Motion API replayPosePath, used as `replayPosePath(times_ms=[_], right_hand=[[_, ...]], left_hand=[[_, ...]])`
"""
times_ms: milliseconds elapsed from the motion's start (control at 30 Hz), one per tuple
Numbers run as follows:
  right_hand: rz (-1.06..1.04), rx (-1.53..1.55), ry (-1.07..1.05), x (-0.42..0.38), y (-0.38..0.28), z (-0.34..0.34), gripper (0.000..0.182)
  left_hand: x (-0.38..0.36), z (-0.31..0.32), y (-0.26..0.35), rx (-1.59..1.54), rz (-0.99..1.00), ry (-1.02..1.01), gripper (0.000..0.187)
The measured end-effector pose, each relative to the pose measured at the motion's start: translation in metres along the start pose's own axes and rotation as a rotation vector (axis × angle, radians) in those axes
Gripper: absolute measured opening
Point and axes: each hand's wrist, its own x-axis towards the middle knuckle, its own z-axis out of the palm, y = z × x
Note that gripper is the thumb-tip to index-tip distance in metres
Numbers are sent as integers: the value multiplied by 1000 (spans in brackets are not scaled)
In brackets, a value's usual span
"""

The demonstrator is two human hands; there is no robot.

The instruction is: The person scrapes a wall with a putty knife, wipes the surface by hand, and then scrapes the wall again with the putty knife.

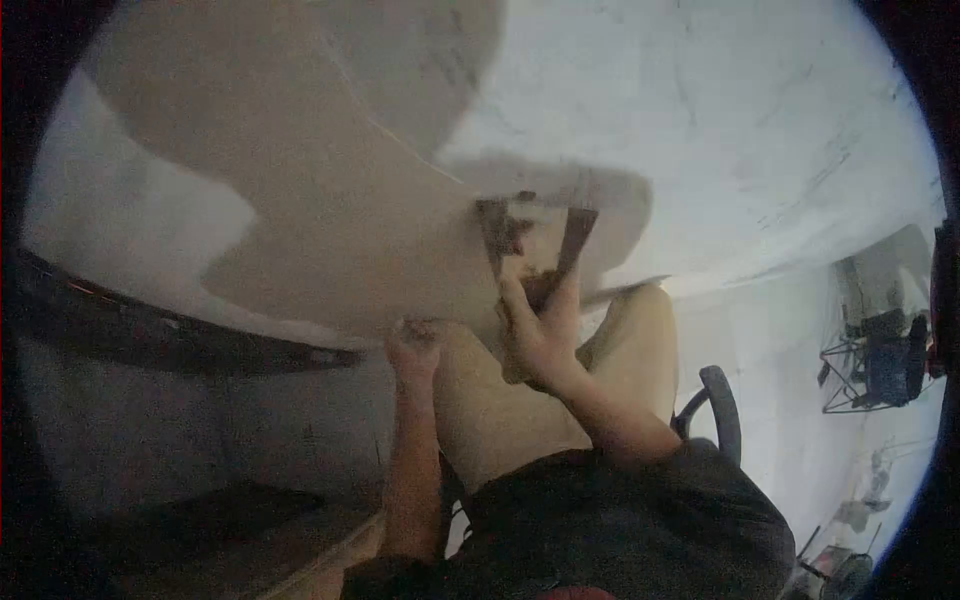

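Observation:
My right hand [540, 335] is closed around the lower end of a flat piece [545, 235] with two dark slanting sides and a pale middle. Brown patches show on that piece, but the blur hides what kind of thing it is. It is held over the near edge of a large white surface [740, 130] with thin dark streaks. Beside my left knee, my left hand [412, 343] is curled into a loose fist near the surface's edge, and I see nothing in it.
A broad brown-grey shadow [330, 170] covers much of the white surface. My bent legs [500, 400] are below its edge. A dark curved armrest [718, 410] stands at my right. Farther right are a dark chair-like frame [880, 365] and a wheeled base [845, 572].

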Motion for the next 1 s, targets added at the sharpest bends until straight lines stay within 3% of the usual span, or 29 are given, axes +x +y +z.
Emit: replayPosePath(times_ms=[67, 200, 367, 467, 533, 600, 667, 767, 867, 933, 1000], right_hand=[[-46, 61, 0, -1, 13, -3, 38], [128, 109, -19, -3, 20, -13, 39], [95, 126, 8, 1, 11, -11, 39], [60, 180, -25, -1, 20, -13, 38], [41, 124, -23, 0, 21, -18, 38], [51, 106, -17, 1, 17, -18, 37], [87, 216, -10, 1, 21, -11, 39], [163, 159, 22, -5, 29, -15, 43], [119, 82, 10, 0, 11, -19, 46], [114, 57, -9, 1, 14, -19, 47], [86, 74, -29, -1, 27, -20, 47]], left_hand=[[4, -1, 0, -19, -3, 0, 9], [6, 1, -13, -10, 7, 77, 12], [-5, 21, -15, -95, -40, 56, 18], [18, -10, -19, -10, -34, 31, 18], [12, -19, -27, 501, 261, -95, 19], [15, -11, -28, 496, 283, -122, 18], [10, -8, -25, -4, -1, -14, 18], [-14, 22, -28, -37, -8, 167, 22], [-4, 10, -25, -122, -58, 33, 22], [10, -2, -31, 292, 85, 96, 21], [8, -12, -33, 385, 111, 160, 20]])
